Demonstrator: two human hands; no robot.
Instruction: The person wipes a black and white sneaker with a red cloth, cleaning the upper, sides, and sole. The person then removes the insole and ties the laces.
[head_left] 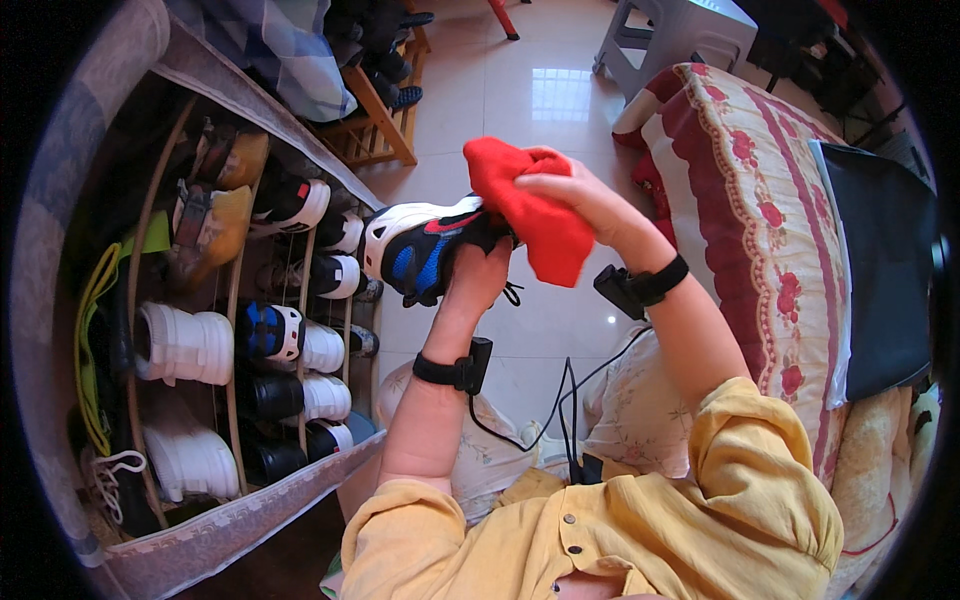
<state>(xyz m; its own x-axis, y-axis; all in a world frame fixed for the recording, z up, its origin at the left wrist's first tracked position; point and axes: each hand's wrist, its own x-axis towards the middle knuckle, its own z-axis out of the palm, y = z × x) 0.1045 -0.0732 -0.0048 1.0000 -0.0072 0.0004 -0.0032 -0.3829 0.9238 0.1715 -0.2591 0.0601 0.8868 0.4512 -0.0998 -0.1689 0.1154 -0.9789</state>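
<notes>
Yellow shirt (620, 530): nearest of all, on the person, buttoned down the front, its sleeves ending near the elbows.
Pale floral trousers (640, 400): just beyond the shirt, the knees set apart.
Black cables (565, 395): looping between the knees, one toward each forearm.
Wrist straps (440, 371): black, one on each wrist, each with a small dark block.
Left grip (483, 268): clamped on the sports shoe at its opening; most of the fingers are hidden there.
Sports shoe (412, 262): blue, black and white with a red streak, held in the air just left of the red cloth, turned on its side with the white sole edge toward the far side.
Red cloth (548, 238): crumpled, lapping over the right end of the shoe.
Right grip (592, 200): clamped on the red cloth from its right side, digits bent over the folds.
Shoe rack (260, 525): left, grey fabric walls around rows of footwear, including white shoes (190, 345) and a blue, black and white shoe (268, 330).
Floral cover (745, 240): right, cream and maroon, a black sheet (885, 290) lying on its right part.
Tiled floor (540, 325): pale and glossy, beneath the shoe and stretching far.
Wooden rack (385, 130): far left, carrying dark footwear.
Plastic stool (690, 30): far right, grey.
</notes>
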